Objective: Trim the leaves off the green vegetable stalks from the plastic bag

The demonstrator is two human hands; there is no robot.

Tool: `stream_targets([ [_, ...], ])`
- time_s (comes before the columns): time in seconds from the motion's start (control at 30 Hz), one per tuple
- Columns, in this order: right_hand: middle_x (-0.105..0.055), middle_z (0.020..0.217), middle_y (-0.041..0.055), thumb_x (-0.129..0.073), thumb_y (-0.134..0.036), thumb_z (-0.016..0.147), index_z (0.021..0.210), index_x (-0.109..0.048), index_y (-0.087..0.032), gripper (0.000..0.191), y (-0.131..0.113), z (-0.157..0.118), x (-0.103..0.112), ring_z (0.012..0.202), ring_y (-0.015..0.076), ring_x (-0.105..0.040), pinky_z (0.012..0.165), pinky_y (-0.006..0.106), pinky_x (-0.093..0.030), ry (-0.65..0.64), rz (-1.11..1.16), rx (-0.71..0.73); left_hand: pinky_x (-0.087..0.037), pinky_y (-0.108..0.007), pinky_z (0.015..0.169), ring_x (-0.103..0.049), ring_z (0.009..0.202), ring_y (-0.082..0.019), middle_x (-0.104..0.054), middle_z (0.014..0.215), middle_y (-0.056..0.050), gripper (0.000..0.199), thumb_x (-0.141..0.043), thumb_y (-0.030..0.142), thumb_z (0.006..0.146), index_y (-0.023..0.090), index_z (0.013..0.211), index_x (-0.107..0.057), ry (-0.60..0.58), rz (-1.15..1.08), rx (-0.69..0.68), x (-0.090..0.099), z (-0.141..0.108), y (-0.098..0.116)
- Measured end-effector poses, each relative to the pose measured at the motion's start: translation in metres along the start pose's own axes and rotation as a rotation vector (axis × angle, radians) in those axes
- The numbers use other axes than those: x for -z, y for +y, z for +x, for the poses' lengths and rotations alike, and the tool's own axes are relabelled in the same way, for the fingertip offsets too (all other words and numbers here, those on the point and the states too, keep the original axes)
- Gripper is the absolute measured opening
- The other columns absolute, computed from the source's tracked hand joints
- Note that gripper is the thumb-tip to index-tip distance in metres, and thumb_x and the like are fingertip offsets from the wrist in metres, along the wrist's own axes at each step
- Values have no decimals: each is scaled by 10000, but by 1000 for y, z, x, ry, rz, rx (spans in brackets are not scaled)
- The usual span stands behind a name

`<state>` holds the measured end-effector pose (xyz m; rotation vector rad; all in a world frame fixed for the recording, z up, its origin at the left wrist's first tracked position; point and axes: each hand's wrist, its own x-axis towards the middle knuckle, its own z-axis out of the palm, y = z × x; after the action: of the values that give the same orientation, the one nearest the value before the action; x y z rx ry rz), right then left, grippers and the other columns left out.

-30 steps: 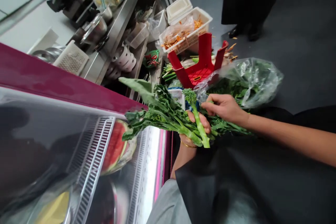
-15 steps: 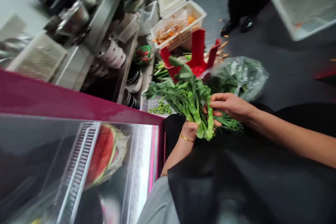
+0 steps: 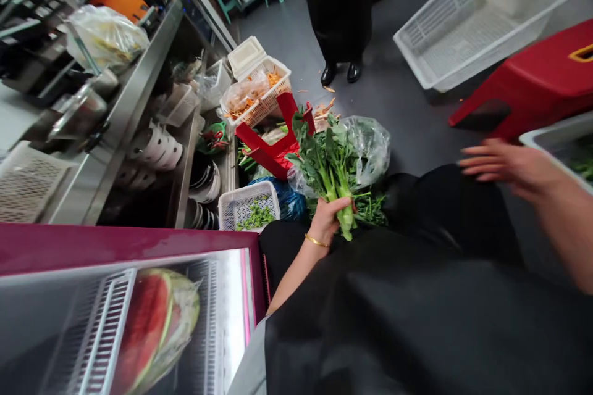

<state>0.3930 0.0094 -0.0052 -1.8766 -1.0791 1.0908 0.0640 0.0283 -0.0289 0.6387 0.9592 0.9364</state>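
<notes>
A bunch of leafy green stalks [image 3: 331, 166] is gripped near its thick stem ends by my left hand [image 3: 328, 220], which wears a gold bracelet. Off to the right, my right hand [image 3: 504, 168] is held out with its fingers stretched and nothing in them, near a white crate [image 3: 537, 139] with greens inside. Behind the bunch lie a clear plastic bag [image 3: 373, 147] and an upturned red stool [image 3: 266, 147]. A small white basket [image 3: 225, 210] with bits of green stands left of my left hand.
A glass-topped case [image 3: 115, 237] with cut watermelon fills the lower left. Beyond are a basket of orange scraps [image 3: 264, 105], a large white crate [image 3: 463, 43], a red stool [image 3: 551, 77] and a standing person [image 3: 340, 6]. Metal shelving [image 3: 139, 74] runs along the left.
My right hand has left the bunch and moved right, opening. My left hand still holds the bunch. The view has turned to the right, showing the red stool and the crate of greens.
</notes>
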Motion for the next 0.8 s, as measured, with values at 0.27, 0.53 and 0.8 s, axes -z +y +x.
stream_targets([
  [0.27,-613,560,16,-716,-516,658,708,-645,-141,385,-83,-18,-193,450,108,-514,402,231,-417,-637,191,215,-492,-268,571,-639,569,-157,-677,685,-22,315,-785,255,525,148,781,-637,148,-55,-81,22,-33,8],
  [0.53,-655,653,1,-760,-451,643,993,-574,-172,486,-86,-26,-226,554,161,-616,486,281,-517,-716,274,103,-530,-318,616,-696,762,-252,-720,846,-76,352,-721,224,553,157,888,-636,76,-325,-64,68,-59,8],
  [0.8,-671,676,42,-592,-583,758,750,-656,-152,436,-115,-13,-240,636,183,-616,568,286,-458,-827,-141,427,-491,-268,514,-661,557,-193,-688,693,-34,418,-743,167,504,133,902,-618,249,-211,-111,68,-63,8],
])
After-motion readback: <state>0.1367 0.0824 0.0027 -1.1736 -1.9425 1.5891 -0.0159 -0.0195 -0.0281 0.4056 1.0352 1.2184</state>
